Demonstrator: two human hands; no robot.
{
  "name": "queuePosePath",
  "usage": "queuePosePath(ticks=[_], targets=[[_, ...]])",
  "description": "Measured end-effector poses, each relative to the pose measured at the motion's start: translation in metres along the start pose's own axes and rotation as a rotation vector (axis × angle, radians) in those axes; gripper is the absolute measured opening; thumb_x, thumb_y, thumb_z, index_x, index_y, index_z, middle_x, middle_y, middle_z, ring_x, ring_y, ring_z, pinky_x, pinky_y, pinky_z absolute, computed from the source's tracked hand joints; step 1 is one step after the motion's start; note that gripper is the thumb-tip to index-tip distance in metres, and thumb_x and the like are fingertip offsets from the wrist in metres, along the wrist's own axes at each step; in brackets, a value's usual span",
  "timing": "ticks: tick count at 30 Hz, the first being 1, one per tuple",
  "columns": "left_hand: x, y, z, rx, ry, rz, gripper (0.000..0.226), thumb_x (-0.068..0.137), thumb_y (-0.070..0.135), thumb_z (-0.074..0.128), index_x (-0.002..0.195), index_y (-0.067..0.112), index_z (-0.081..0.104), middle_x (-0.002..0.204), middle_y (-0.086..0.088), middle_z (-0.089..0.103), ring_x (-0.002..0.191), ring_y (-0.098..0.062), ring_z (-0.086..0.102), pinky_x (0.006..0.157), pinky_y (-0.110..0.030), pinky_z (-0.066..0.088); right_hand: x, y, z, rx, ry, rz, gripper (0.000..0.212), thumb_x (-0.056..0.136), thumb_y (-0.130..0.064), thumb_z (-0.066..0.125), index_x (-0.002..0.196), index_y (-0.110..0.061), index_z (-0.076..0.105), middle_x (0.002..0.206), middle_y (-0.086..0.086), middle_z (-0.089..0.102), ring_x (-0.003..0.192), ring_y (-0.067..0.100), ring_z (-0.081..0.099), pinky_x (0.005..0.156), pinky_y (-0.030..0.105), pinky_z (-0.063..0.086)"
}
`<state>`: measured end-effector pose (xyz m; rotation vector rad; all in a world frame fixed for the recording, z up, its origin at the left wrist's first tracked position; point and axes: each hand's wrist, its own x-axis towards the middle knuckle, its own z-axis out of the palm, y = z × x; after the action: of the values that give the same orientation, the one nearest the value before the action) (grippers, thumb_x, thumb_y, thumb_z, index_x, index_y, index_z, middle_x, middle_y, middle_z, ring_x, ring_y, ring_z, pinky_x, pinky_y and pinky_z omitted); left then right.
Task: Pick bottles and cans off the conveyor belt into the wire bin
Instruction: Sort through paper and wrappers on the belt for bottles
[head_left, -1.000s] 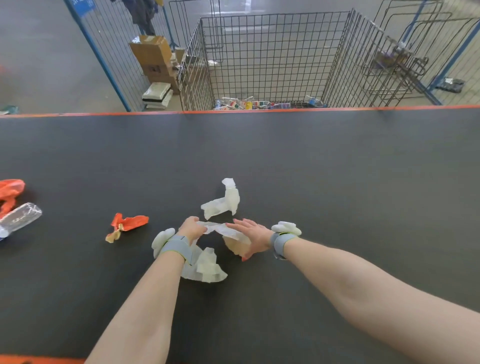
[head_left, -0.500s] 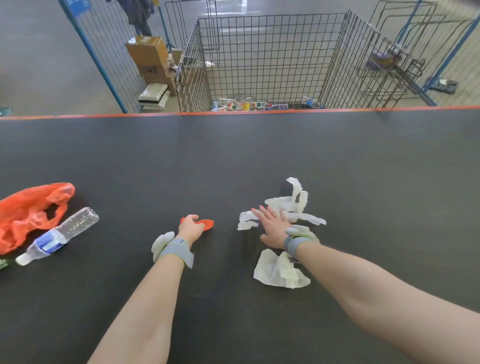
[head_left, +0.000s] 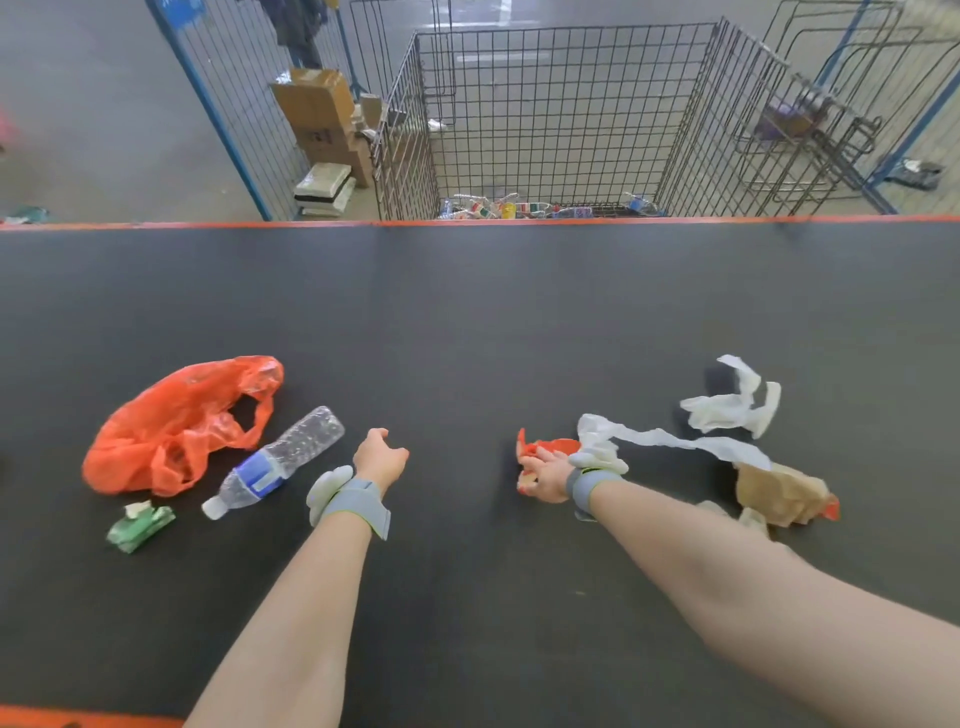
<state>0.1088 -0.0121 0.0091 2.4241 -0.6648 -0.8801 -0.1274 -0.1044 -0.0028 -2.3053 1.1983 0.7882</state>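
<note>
While bottles (head_left: 519, 209) are lying in the far wire bin (head_left: 545, 104), one clear bottle (head_left: 280, 462) is waiting left beside the slack, empty left hand (head_left: 382, 457); the right hand (head_left: 545, 475) is touching an orange scrap (head_left: 553, 446), grip unclear.

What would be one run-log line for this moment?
left hand: open, beside bottle | right hand: at orange scrap, grip unclear | bottle: on belt

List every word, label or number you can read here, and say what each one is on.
No text can be read.
Label on the plastic bottle: blue, blurred.
Print on the cardboard box: blurred.
The blue sign on the fence: cut off, unreadable.
Labels on the bottles in the wire bin: too small.
</note>
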Motion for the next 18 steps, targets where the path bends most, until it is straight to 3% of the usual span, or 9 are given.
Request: queuePosePath(ticks=[4,7,13,16,18], targets=[[0.009,-0.003,-0.011,0.063,0.132,-0.012,0.061,0.085,0.013,0.064,0.140,0.006,0.039,0.140,-0.019,0.045,0.133,-0.035,0.038,0.112,-0.036,0.029,0.010,0.015,-0.014,0.063,0.172,0.146,0.043,0.094,-0.039,0.043,0.132,-0.023,0.054,0.156,0.006,0.020,0.144,0.029,0.018,0.117,0.049,0.017],[0.018,-0.007,-0.013,0.238,0.143,-0.018,0.068,0.082,0.021,0.068,0.141,0.010,0.036,0.140,-0.019,0.043,0.134,-0.034,0.036,0.112,-0.033,0.024,0.012,0.017,-0.027,0.079,0.254,0.169,0.035,0.092,-0.034,0.046,0.122,-0.020,0.060,0.156,0.005,0.022,0.144,0.025,0.019,0.116,0.050,0.014],[0.027,-0.012,0.014,0.461,-0.136,-0.003,0.086,0.081,0.031,0.069,0.150,0.014,0.021,0.143,-0.015,0.041,0.134,-0.033,0.039,0.110,-0.036,0.029,0.027,0.012,-0.037,0.233,0.300,0.103,0.029,0.090,-0.028,0.049,0.115,-0.016,0.055,0.139,0.004,0.041,0.135,0.024,0.034,0.113,0.044,0.025],[0.023,-0.001,0.040,0.579,-0.185,0.084,0.074,0.080,0.036,0.068,0.141,0.015,0.032,0.135,-0.013,0.050,0.126,-0.033,0.047,0.107,-0.036,0.036,0.038,0.016,-0.041,0.253,0.308,0.102,0.029,0.090,-0.029,0.050,0.114,-0.015,0.053,0.131,0.003,0.046,0.129,0.024,0.040,0.107,0.041,0.030],[0.028,0.018,0.055,0.487,-0.278,0.133,0.063,0.077,0.032,0.072,0.129,0.012,0.044,0.122,-0.010,0.058,0.114,-0.028,0.056,0.099,-0.035,0.043,0.046,0.025,-0.048,0.273,0.320,0.121,0.030,0.090,-0.029,0.050,0.116,-0.015,0.051,0.129,0.003,0.048,0.126,0.024,0.042,0.105,0.040,0.032]])
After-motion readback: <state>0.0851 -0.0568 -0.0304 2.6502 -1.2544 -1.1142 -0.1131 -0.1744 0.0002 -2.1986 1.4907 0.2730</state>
